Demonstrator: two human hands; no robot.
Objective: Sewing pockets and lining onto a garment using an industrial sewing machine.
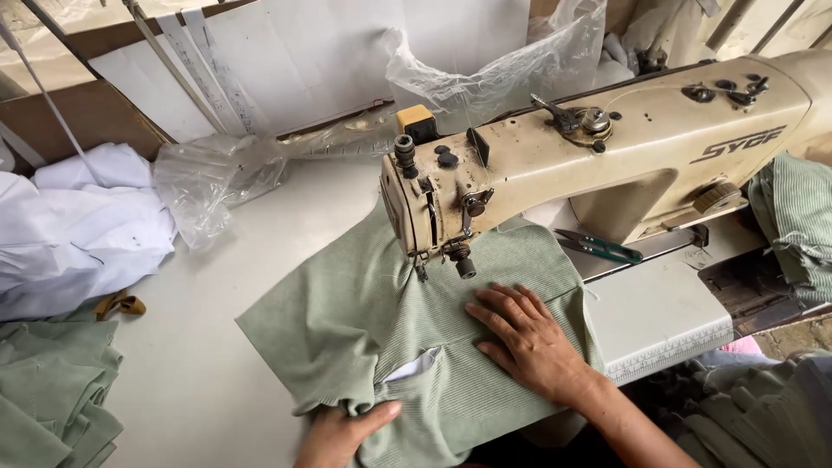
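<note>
Our left hand pinches the green fabric, right hand flat on it; sewing machine just beyond, snips behind our right.

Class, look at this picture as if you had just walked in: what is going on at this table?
A person sits at a cream sewing machine with a piece of green ribbed fabric spread under its needle end. The right hand lies flat on the cloth beside the presser foot, and the left hand grips the bunched near edge. Green-handled snips lie on the machine bed, white cloth and more green pieces are piled to the left.
</note>
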